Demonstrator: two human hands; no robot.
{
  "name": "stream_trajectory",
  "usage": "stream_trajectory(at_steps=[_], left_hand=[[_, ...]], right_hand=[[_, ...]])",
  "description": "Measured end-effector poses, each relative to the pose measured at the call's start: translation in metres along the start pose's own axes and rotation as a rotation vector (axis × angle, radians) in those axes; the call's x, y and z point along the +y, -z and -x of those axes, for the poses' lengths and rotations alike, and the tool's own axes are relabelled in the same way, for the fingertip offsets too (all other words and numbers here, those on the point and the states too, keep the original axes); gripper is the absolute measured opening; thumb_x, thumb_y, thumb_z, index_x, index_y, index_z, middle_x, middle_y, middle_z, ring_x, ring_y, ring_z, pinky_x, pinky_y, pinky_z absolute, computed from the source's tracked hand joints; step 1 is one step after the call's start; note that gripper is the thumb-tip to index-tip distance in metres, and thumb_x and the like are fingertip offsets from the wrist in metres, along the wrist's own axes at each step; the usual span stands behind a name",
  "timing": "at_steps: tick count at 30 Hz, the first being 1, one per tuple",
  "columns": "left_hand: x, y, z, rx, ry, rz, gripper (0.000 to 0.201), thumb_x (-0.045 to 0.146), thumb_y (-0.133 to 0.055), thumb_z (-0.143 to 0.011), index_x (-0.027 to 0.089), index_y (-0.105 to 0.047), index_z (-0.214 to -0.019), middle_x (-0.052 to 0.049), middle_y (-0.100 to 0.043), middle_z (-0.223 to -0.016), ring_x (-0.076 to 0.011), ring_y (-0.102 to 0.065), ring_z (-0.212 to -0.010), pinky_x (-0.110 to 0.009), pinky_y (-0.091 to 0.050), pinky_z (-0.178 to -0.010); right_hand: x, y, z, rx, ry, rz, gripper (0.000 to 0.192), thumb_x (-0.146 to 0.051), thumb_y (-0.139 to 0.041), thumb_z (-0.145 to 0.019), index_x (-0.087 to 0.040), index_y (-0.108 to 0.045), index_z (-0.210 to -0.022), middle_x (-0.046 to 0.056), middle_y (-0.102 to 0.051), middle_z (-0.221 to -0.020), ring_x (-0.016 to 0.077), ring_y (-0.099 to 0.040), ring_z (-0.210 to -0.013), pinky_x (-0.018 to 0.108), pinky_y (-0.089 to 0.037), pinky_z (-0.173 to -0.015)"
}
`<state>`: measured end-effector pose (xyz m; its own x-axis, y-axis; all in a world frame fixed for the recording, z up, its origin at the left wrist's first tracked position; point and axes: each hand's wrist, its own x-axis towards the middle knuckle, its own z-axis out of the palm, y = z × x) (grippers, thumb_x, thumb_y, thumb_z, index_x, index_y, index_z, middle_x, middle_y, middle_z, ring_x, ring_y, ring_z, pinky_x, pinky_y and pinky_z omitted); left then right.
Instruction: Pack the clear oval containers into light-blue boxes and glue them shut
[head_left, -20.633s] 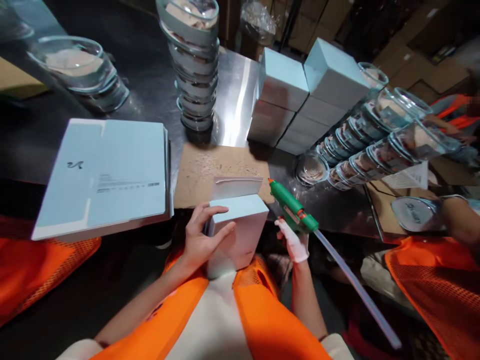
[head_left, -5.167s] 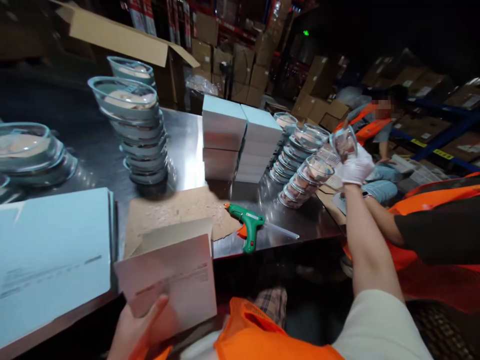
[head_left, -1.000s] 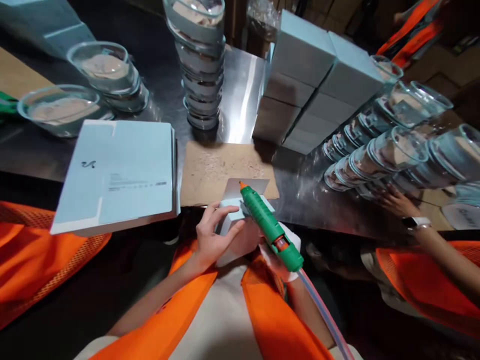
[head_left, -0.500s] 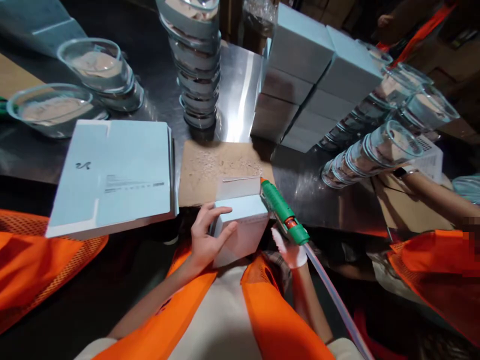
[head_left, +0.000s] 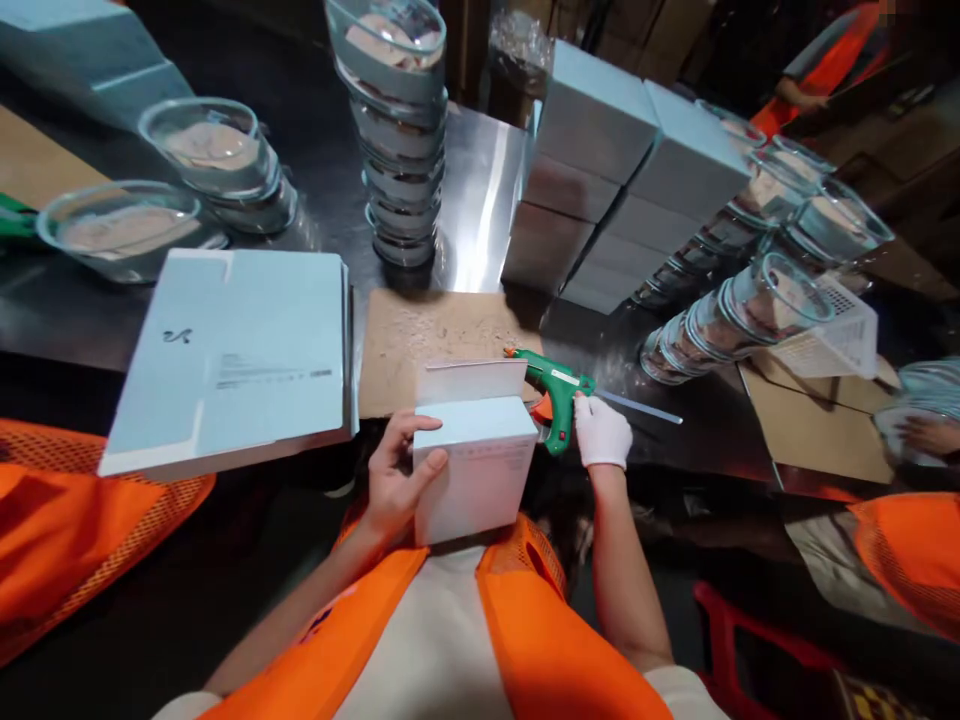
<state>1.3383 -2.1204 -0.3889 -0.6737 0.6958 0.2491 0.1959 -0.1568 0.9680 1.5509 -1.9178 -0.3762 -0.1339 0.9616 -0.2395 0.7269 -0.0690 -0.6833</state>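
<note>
My left hand (head_left: 391,482) grips the left side of a small pale blue box (head_left: 474,468) held against my chest, its top flap standing open. My gloved right hand (head_left: 601,431) rests on the handle of a green glue gun (head_left: 553,382) that lies on its side at the table's front edge, nozzle pointing left toward the box flap. A clear glue stick (head_left: 639,408) juts out of the gun's back to the right. A brown cardboard sheet (head_left: 427,335) speckled with glue lies just beyond the box.
A stack of flat pale blue cartons (head_left: 236,350) lies at the left. Closed blue boxes (head_left: 615,190) are stacked at the back. Clear lidded bowls stand in a tall stack (head_left: 396,130), in rows at the right (head_left: 739,300) and at the far left (head_left: 127,225). Co-workers in orange vests sit on both sides.
My right hand has swung the glue gun away from the box flap and laid it down on the table to the right. My left hand keeps hold of the box.
</note>
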Motion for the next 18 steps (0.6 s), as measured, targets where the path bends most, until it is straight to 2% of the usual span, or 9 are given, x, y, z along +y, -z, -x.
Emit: stream_trajectory(at_steps=[2, 3, 5, 8, 10, 12, 14, 16, 18], left_hand=[[0.0, -0.001, 0.0, -0.029, -0.002, 0.04, 0.039, 0.062, -0.082, -0.089, 0.025, -0.077, -0.1, -0.004, -0.067, -0.099, -0.021, -0.066, -0.089, -0.03, -0.052, -0.076], [0.0, -0.002, 0.0, -0.055, 0.005, 0.066, 0.039, 0.063, -0.082, -0.089, 0.025, -0.077, -0.1, -0.004, -0.067, -0.1, -0.0214, -0.067, -0.091, -0.03, -0.053, -0.078], [-0.003, -0.005, 0.0, -0.128, 0.042, 0.117, 0.042, 0.065, -0.082, -0.087, 0.025, -0.077, -0.099, -0.005, -0.069, -0.102, -0.0231, -0.069, -0.094, -0.031, -0.054, -0.081], [-0.01, -0.009, 0.001, -0.165, 0.127, 0.183, 0.048, 0.07, -0.084, -0.083, 0.024, -0.074, -0.095, -0.009, -0.072, -0.117, -0.0292, -0.071, -0.113, -0.036, -0.057, -0.092], [-0.016, -0.013, 0.0, -0.115, 0.193, 0.268, 0.049, 0.068, -0.086, -0.082, 0.024, -0.071, -0.098, -0.011, -0.072, -0.127, -0.0303, -0.071, -0.123, -0.037, -0.057, -0.097], [-0.02, -0.017, -0.002, -0.061, 0.24, 0.398, 0.052, 0.063, -0.087, -0.084, 0.03, -0.064, -0.117, -0.009, -0.073, -0.127, -0.0285, -0.073, -0.121, -0.038, -0.06, -0.095], [-0.021, -0.019, -0.005, -0.039, 0.232, 0.468, 0.066, 0.06, -0.088, -0.085, 0.038, -0.053, -0.136, -0.006, -0.074, -0.118, -0.0279, -0.076, -0.119, -0.04, -0.062, -0.095], [-0.02, -0.018, -0.008, -0.056, 0.154, 0.428, 0.063, 0.062, -0.086, -0.087, 0.036, -0.057, -0.136, -0.005, -0.073, -0.11, -0.0293, -0.076, -0.12, -0.043, -0.062, -0.1], [-0.018, -0.013, -0.011, -0.109, 0.069, 0.32, 0.041, 0.061, -0.08, -0.093, 0.028, -0.07, -0.116, -0.007, -0.073, -0.113, -0.031, -0.075, -0.122, -0.047, -0.06, -0.106]], right_hand=[[-0.009, 0.003, 0.014, 0.058, 0.074, -0.197, 0.05, -0.064, -0.068, -0.09, -0.02, -0.082, -0.108, 0.013, -0.084, -0.112, 0.029, -0.078, -0.108, 0.038, -0.063, -0.094], [-0.015, 0.0, 0.021, 0.018, 0.105, -0.353, 0.052, -0.062, -0.075, -0.084, -0.021, -0.082, -0.116, 0.011, -0.083, -0.118, 0.0284, -0.077, -0.111, 0.039, -0.062, -0.098], [-0.026, -0.009, 0.033, -0.18, 0.121, -0.647, 0.058, -0.055, -0.086, -0.074, -0.022, -0.081, -0.121, 0.008, -0.083, -0.121, 0.0271, -0.078, -0.11, 0.039, -0.063, -0.1], [-0.031, -0.02, 0.041, -0.4, 0.041, -0.843, 0.055, -0.055, -0.093, -0.07, -0.023, -0.082, -0.113, 0.006, -0.083, -0.116, 0.0258, -0.079, -0.104, 0.038, -0.064, -0.097], [-0.028, -0.019, 0.043, -0.423, 0.096, -0.855, 0.063, -0.07, -0.091, -0.071, -0.024, -0.082, -0.113, 0.007, -0.083, -0.117, 0.0272, -0.079, -0.107, 0.041, -0.063, -0.101], [-0.024, -0.009, 0.045, -0.492, 0.293, -0.777, 0.08, -0.092, -0.077, -0.072, -0.024, -0.082, -0.113, 0.011, -0.081, -0.125, 0.0312, -0.076, -0.12, 0.045, -0.059, -0.111], [-0.025, 0.003, 0.048, -0.574, 0.512, -0.639, 0.092, -0.104, -0.063, -0.073, -0.023, -0.083, -0.114, 0.014, -0.078, -0.135, 0.034, -0.071, -0.131, 0.049, -0.054, -0.117], [-0.029, 0.012, 0.052, -0.585, 0.661, -0.489, 0.086, -0.099, -0.065, -0.077, -0.024, -0.082, -0.116, 0.014, -0.076, -0.139, 0.0338, -0.07, -0.133, 0.05, -0.053, -0.118], [-0.033, 0.015, 0.055, -0.525, 0.757, -0.385, 0.062, -0.079, -0.076, -0.088, -0.026, -0.081, -0.119, 0.012, -0.077, -0.139, 0.0311, -0.072, -0.13, 0.05, -0.054, -0.117]])
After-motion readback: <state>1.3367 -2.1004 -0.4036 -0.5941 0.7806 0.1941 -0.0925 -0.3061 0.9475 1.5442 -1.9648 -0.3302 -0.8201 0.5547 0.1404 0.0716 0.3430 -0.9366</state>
